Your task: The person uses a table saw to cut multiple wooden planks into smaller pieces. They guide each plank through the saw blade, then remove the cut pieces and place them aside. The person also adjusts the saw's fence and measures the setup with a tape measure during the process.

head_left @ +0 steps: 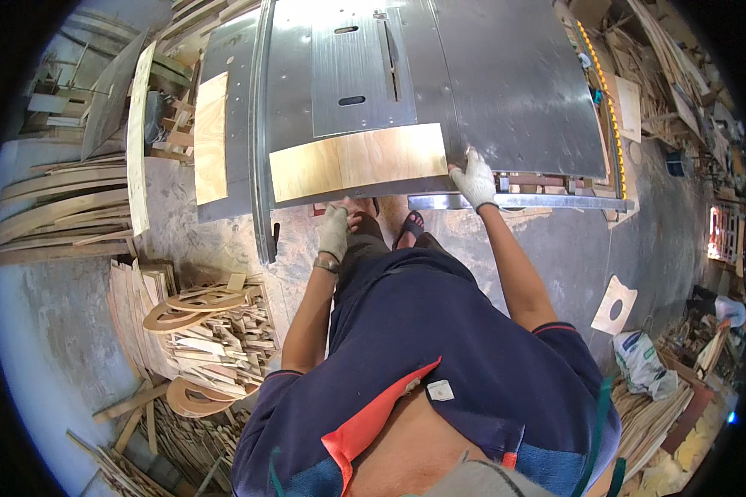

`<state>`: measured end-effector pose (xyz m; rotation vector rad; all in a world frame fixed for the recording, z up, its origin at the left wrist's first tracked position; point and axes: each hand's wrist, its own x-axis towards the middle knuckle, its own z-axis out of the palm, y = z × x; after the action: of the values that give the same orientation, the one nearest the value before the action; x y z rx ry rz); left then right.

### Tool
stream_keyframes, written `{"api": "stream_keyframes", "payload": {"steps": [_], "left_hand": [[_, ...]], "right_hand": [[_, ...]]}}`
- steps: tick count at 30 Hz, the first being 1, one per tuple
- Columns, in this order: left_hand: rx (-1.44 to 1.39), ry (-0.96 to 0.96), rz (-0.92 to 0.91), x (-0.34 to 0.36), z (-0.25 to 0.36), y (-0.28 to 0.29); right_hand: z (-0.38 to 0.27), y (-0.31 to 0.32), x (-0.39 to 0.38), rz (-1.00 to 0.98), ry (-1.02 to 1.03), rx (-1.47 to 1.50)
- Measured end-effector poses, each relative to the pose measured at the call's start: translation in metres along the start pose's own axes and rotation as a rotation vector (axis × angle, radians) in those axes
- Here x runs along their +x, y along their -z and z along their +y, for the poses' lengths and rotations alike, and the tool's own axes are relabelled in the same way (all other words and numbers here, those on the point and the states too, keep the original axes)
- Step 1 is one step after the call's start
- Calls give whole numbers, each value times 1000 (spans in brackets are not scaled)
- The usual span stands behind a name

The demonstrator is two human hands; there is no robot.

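Note:
A pale plywood panel (389, 156) lies flat along the front edge of the steel saw table (514, 91). Its tone changes partway along its length. My right hand (477, 180), in a light work glove with bare fingertips, rests at the table's front edge by the panel's right end. The thumb points toward that end, and the fingers reach forward onto the steel. Just off the front edge, below the panel's left half, my left hand (335, 233) hangs gloved with its fingers loosely bent. Nothing shows in it, and it appears apart from the panel.
A slot with a thin blade (391, 70) runs through the table insert beyond the panel. A metal rail (261, 141) crosses at left, beside another plywood strip (211, 137). A metal bar (547, 202) extends at front right. Offcuts (224, 344) pile on the left floor.

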<state>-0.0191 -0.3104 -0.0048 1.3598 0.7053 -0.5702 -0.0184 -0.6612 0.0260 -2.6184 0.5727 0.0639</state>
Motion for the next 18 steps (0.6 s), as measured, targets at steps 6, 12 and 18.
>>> {"api": "stream_keyframes", "payload": {"steps": [6,12,18], "left_hand": [[1080,-792,200,-9,-23,16],[1382,-1086,229,36,13,25],[1573,-1133,170,106,44,43]], "right_hand": [[17,-15,-16,-176,165,-108],[19,-35,10,-155,245,-148],[19,-59,19,-77,291,-65]]}}
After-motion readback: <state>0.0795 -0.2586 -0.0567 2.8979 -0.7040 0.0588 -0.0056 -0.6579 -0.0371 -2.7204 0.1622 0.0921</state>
